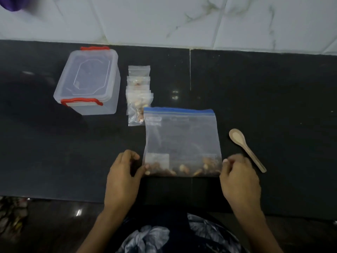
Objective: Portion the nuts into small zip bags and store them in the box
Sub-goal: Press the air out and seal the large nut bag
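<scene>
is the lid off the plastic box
No, the lid sits on the box, with both red clips over its ends.

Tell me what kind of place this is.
Most likely a home kitchen. The work goes on at a dark stone counter set against a wall of white marble-look tiles, and on it lie a wooden spoon and a lidded plastic box for food.

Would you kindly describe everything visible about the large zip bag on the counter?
The large zip bag is clear plastic with a blue zip strip along its far edge. It lies flat on the dark counter, mostly empty, with nuts gathered along its near edge. The left hand and right hand touch its near corners.
</scene>
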The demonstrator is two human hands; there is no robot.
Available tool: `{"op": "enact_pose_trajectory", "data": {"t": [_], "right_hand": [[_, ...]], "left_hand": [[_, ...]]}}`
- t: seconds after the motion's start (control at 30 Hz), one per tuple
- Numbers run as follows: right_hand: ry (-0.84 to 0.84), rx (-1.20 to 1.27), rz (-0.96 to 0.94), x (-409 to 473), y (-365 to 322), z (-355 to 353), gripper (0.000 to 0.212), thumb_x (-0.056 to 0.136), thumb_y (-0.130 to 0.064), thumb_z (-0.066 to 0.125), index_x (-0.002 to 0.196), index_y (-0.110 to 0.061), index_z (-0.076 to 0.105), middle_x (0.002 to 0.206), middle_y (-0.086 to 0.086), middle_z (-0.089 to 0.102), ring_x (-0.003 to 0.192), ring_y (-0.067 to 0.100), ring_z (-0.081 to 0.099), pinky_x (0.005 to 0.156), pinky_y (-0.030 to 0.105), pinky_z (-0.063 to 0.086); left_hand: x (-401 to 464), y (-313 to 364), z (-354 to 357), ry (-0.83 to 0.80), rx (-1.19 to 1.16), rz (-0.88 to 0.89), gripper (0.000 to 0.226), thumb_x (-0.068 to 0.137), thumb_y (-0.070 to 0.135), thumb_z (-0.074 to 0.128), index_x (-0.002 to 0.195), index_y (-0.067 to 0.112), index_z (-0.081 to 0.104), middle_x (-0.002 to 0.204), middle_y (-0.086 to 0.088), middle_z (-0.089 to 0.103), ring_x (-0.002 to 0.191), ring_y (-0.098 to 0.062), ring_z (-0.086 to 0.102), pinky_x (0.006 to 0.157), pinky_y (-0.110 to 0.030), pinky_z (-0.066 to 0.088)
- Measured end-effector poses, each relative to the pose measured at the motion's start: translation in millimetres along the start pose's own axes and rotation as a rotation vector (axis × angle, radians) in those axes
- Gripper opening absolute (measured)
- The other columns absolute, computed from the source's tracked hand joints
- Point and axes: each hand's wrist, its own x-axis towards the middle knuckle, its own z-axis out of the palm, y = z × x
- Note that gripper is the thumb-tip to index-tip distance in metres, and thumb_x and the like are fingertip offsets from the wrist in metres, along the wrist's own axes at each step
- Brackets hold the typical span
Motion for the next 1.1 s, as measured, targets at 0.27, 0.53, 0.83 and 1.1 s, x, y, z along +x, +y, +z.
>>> {"op": "enact_pose_trajectory", "data": {"t": [0.27, 0.53, 0.83, 1.1], "right_hand": [[-0.26, -0.004, -0.751, 14, 36, 11, 0.029, 0.086, -0.032, 0.063, 0.114, -0.026, 0.057, 0.116, -0.013, 0.051, 0.109, 0.004, 0.049, 0.082, 0.021, 0.046], [-0.369, 0.386, -0.559, 48, 16, 6, 0.013, 0.093, -0.019, 0.054, 0.098, -0.031, 0.053, 0.096, -0.014, 0.056, 0.088, -0.003, 0.057, 0.074, 0.015, 0.043], [-0.005, -0.271, -0.889, 54, 4, 0, 0.027, 0.07, -0.036, 0.075, 0.09, -0.018, 0.075, 0.101, 0.001, 0.065, 0.096, 0.022, 0.058, 0.075, 0.033, 0.051], [-0.098, -0.262, -1.022, 63, 1, -6, 0.046, 0.065, -0.028, 0.082, 0.107, -0.014, 0.07, 0.084, -0.001, 0.066, 0.065, 0.01, 0.064, 0.052, 0.02, 0.05]], "left_hand": [[6, -33, 3, -0.277, 0.366, 0.635, 0.038, 0.085, 0.038, 0.044, 0.121, 0.029, 0.055, 0.121, 0.008, 0.06, 0.107, -0.005, 0.052, 0.084, -0.022, 0.051], [33, -20, 9, -0.211, 0.03, 0.369, 0.031, 0.093, 0.043, 0.05, 0.117, 0.029, 0.064, 0.094, 0.014, 0.062, 0.08, -0.002, 0.058, 0.069, -0.013, 0.047], [24, -8, 13, 0.165, 0.54, 0.393, 0.021, 0.081, 0.037, 0.054, 0.087, 0.027, 0.072, 0.085, 0.008, 0.066, 0.088, -0.024, 0.052, 0.056, -0.03, 0.04], [52, -27, -2, -0.291, 0.438, 0.724, 0.042, 0.089, 0.041, 0.042, 0.12, 0.02, 0.062, 0.115, 0.003, 0.065, 0.101, -0.013, 0.06, 0.085, -0.029, 0.051]]}}
